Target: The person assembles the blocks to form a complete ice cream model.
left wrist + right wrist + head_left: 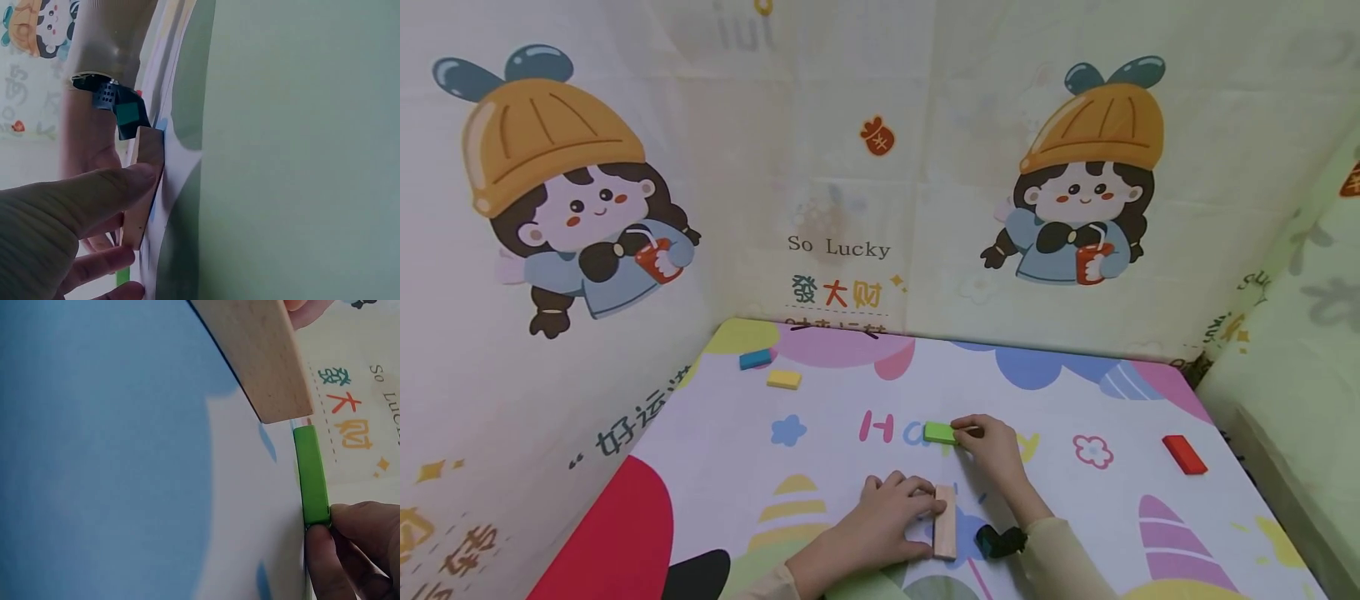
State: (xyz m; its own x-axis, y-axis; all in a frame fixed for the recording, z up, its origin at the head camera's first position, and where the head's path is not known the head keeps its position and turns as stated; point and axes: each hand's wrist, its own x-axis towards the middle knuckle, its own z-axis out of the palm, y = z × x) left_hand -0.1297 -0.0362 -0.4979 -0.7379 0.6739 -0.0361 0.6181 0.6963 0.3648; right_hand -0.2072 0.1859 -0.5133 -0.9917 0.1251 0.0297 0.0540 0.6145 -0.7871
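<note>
A plain wooden block (945, 523) stands on the printed tabletop near its front. My left hand (891, 521) grips it, with the thumb at its near end and fingers at the far end; the left wrist view shows the block (150, 147) beside the thumb. Farther back, my right hand (996, 446) pinches the right end of a green block (939, 432) between thumb and fingers. In the right wrist view the green block (312, 475) lies just beyond the end of the wooden block (269, 369).
Blue (756, 359) and yellow (784, 380) blocks lie at the back left. A red block (1184, 455) sits near the right edge. A dark wrist device (1000, 542) is on the right wrist. Cartoon-printed cloth walls enclose the table's back and sides.
</note>
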